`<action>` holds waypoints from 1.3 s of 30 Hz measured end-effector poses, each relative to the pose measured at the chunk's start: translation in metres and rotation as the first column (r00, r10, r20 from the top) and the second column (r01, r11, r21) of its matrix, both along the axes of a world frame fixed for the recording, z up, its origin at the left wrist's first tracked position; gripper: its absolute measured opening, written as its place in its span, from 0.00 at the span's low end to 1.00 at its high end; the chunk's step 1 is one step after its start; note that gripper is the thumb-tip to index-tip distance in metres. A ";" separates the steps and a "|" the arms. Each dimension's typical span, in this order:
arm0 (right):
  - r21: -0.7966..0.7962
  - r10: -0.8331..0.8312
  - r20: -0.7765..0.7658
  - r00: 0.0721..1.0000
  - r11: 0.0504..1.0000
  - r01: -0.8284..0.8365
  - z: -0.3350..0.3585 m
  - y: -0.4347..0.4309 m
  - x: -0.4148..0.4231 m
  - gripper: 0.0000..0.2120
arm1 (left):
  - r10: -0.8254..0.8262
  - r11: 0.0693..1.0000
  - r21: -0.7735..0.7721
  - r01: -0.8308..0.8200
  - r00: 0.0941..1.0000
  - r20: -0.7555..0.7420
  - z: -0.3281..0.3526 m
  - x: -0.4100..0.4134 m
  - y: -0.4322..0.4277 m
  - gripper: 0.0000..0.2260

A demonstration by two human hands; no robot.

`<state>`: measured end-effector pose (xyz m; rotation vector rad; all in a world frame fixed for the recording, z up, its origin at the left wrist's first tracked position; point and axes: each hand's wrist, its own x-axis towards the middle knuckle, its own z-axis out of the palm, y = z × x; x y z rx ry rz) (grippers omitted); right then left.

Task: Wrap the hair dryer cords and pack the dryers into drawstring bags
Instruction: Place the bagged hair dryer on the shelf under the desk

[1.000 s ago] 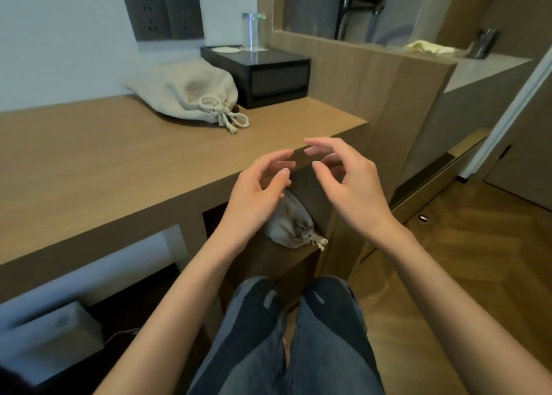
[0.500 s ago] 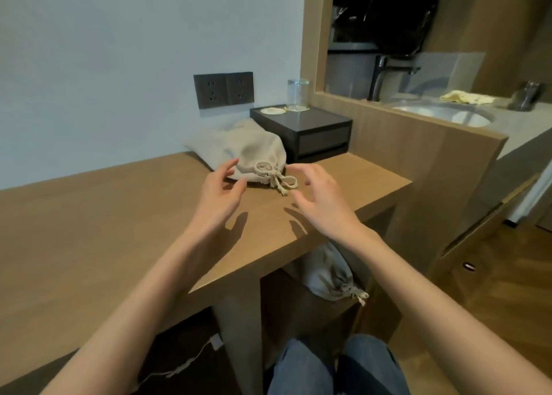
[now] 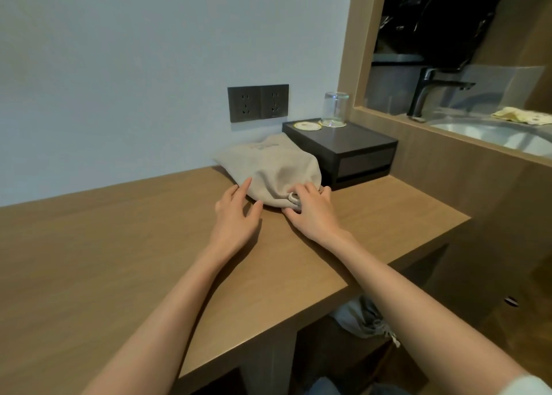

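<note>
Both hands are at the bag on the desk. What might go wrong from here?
The right hand grips the drawstring bag at its neck; the left hand only touches its side, so a pull may drag the bag. It lies beside the black box bearing a glass, which might get jolted.

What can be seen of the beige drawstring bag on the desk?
The beige drawstring bag looks like soft cloth, bulging, with faint print near its far end. It lies on its side on the wooden desk, beside a black box. Its mouth is gathered by a pale cord. The left hand touches its side; the right hand grips the mouth.
</note>
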<state>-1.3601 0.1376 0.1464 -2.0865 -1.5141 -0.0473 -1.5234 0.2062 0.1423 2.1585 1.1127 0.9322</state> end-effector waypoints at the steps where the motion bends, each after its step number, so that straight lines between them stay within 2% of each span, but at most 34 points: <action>1: 0.019 0.006 -0.011 1.000 1.000 -0.005 0.000 0.000 0.001 0.15 | 0.011 1.000 -0.015 -0.010 1.000 0.015 0.001 0.000 0.001 0.26; 3: 0.035 0.051 -0.018 0.999 0.998 -0.050 0.001 -0.006 0.002 0.15 | 0.040 0.998 -0.050 -0.037 0.997 0.061 0.002 -0.002 0.004 0.26; 6: 0.029 0.163 0.052 0.985 0.986 -0.164 0.007 -0.025 -0.002 0.14 | 0.062 0.994 -0.096 -0.049 0.988 0.139 0.002 -0.004 0.005 0.27; 10: -0.106 0.276 0.162 0.947 0.959 -0.261 0.031 -0.053 -0.009 0.19 | 0.057 0.990 -0.139 -0.033 0.983 0.173 0.004 -0.004 0.002 0.27; 12: -0.061 0.252 0.107 0.962 0.967 -0.247 0.046 -0.060 -0.012 0.22 | 0.058 0.987 -0.160 -0.025 0.977 0.203 0.006 -0.003 -0.001 0.28; 15: 0.270 0.143 0.081 0.986 0.949 -0.160 0.054 -0.049 -0.010 0.18 | 0.078 0.984 -0.175 -0.033 0.963 0.258 0.006 0.001 -0.004 0.29; 16: 0.335 0.101 0.068 0.993 0.935 -0.118 0.054 -0.041 -0.009 0.16 | 0.087 0.984 -0.173 -0.040 0.958 0.273 0.006 0.003 -0.005 0.29; 18: 0.309 0.028 0.037 0.999 0.950 -0.038 0.053 -0.024 -0.003 0.15 | 0.109 0.981 -0.184 -0.054 0.948 0.299 0.008 0.010 -0.006 0.30; 20: 0.173 -0.004 -0.033 0.999 0.985 0.009 0.047 -0.008 0.004 0.19 | 0.133 0.973 -0.223 -0.064 0.942 0.308 0.011 0.018 -0.003 0.31; 23: -0.012 0.006 -0.260 0.966 1.000 -0.009 0.037 0.008 0.014 0.27 | 0.137 0.966 -0.254 -0.058 0.942 0.307 0.011 0.027 0.006 0.32; 25: -0.067 0.002 -0.303 0.953 0.997 -0.024 0.034 0.015 0.021 0.30 | 0.110 0.965 -0.261 -0.036 0.955 0.277 0.010 0.029 0.013 0.32; 29: 0.033 0.052 -0.262 0.964 0.998 -0.045 0.030 0.020 0.029 0.29 | 0.019 0.966 -0.254 0.043 0.971 0.238 0.006 0.030 0.021 0.34; 35: 0.100 0.059 -0.416 0.907 0.995 -0.019 0.022 0.018 0.031 0.29 | -0.052 0.960 -0.256 0.111 0.973 0.226 0.010 0.032 0.016 0.33; 39: 0.175 0.104 -0.443 0.890 0.984 -0.028 0.019 0.010 0.026 0.24 | -0.060 0.945 -0.290 0.151 0.952 0.300 0.012 0.032 0.010 0.37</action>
